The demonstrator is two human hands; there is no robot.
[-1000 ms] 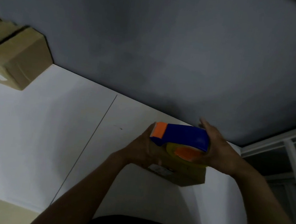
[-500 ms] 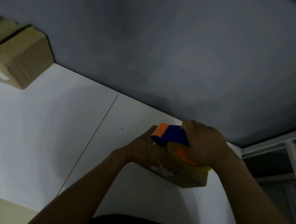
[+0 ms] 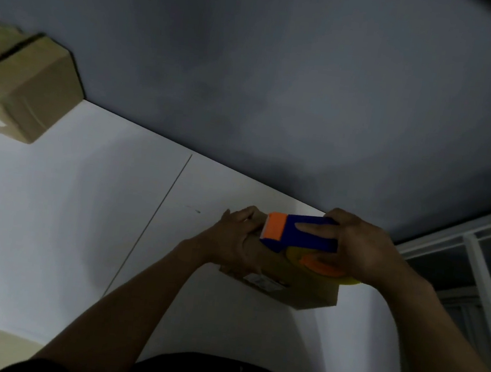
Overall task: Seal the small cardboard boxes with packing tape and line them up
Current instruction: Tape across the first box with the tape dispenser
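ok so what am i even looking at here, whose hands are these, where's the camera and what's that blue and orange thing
There is no machine here. These are a person's two bare hands, filmed by one wide-angle camera worn on their head, looking forward and down. That is why the arms come in from the bottom edge and the room looks tilted.

The surface is a white table against a dark wall. Near the wall sits a small cardboard box. The left hand grips the box's left end. The right hand holds a blue and orange tape dispenser on top of the box, with a yellowish roll of tape in it. At the far left, blurred, stand more cardboard boxes.
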